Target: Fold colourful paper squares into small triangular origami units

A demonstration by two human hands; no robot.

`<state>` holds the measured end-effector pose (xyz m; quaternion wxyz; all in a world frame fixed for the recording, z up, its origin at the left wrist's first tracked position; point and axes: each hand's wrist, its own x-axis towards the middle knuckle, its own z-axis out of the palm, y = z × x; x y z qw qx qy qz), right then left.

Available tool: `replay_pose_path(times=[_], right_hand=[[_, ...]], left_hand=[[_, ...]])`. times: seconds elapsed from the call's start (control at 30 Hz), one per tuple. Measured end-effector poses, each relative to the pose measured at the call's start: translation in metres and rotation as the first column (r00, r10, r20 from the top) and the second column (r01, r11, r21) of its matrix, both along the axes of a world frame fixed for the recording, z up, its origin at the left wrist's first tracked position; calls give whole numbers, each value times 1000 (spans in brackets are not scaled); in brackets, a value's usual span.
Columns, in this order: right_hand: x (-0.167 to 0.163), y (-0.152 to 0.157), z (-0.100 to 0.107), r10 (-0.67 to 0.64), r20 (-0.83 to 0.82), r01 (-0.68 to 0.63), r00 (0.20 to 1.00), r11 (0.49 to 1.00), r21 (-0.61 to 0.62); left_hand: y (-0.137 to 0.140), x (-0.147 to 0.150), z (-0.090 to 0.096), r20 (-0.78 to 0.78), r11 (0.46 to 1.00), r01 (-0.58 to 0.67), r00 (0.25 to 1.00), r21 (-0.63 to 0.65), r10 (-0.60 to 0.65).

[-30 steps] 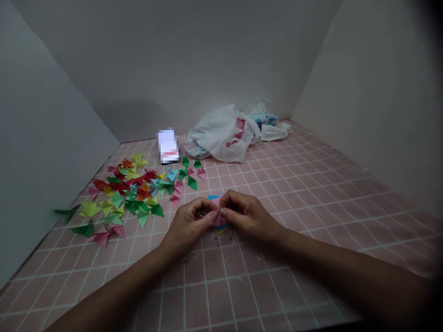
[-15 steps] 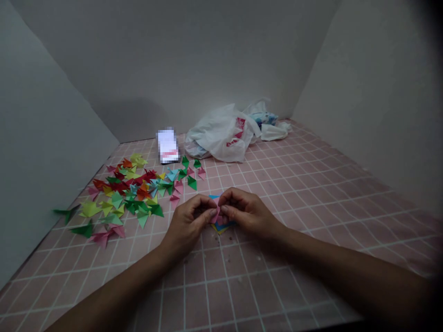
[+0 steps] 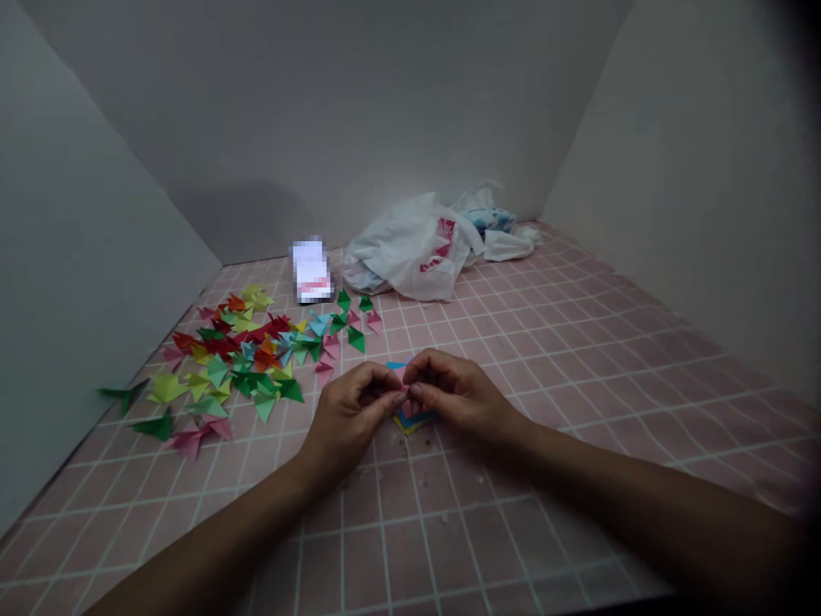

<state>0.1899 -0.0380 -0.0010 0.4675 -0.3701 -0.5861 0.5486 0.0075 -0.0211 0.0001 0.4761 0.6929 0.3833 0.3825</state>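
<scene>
Between my two hands is a small piece of pink paper (image 3: 406,386), mostly covered by the fingers. My left hand (image 3: 355,409) pinches it from the left with thumb and forefinger. From the right, my right hand (image 3: 457,393) pinches it too, so the fingertips nearly meet. Under the hands lie sheets of coloured paper (image 3: 410,421), with blue and yellow corners peeking out. To the left spreads a heap of folded paper cranes (image 3: 240,346) in red, green, yellow, pink, orange and light blue.
A lit phone (image 3: 311,269), its screen pixelated, leans near the back wall. Right of it a white plastic bag (image 3: 416,248) lies crumpled, with another bag (image 3: 497,224) behind. Grey walls (image 3: 385,103) enclose the pink checked cloth (image 3: 596,342) on three sides. Small crumbs dot the cloth before my hands.
My fingertips have shifted slightly on the pink paper, and less of it shows between them. The cranes, phone and bags stay where they were.
</scene>
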Motion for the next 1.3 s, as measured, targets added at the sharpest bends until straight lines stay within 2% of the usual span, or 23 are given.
replay_pose_path(times=[0.13,0.27,0.37,0.47,0.53,0.67,1.0,1.13,1.3], right_hand=[[1,-2,1,-27,73,20,997,996,91],[3,-2,2,-114,251,37,961,955,293],[4,-2,2,-180,345,4,921,890,455],[4,-1,1,-240,414,-70,878,792,607],[5,-1,0,-268,440,-106,857,744,660],[5,-2,-2,-295,466,-140,834,704,697],[6,3,-8,-300,537,-191,789,711,677],[7,2,-7,-278,591,-219,757,744,631],[12,7,0,-292,518,-85,804,806,586]], left_hand=[[0,-1,-1,-31,999,-16,999,50,18],[1,-3,-2,-97,989,-42,994,144,56],[1,-3,-1,-133,978,-40,989,203,68],[0,-2,0,-158,973,-31,985,229,69],[0,-2,1,-176,968,-27,982,251,73],[-1,-1,2,-190,954,-29,978,298,89],[-2,-1,3,-256,931,13,963,366,87],[-2,-1,5,-301,907,49,950,418,88],[1,-2,7,-344,848,80,931,523,125]])
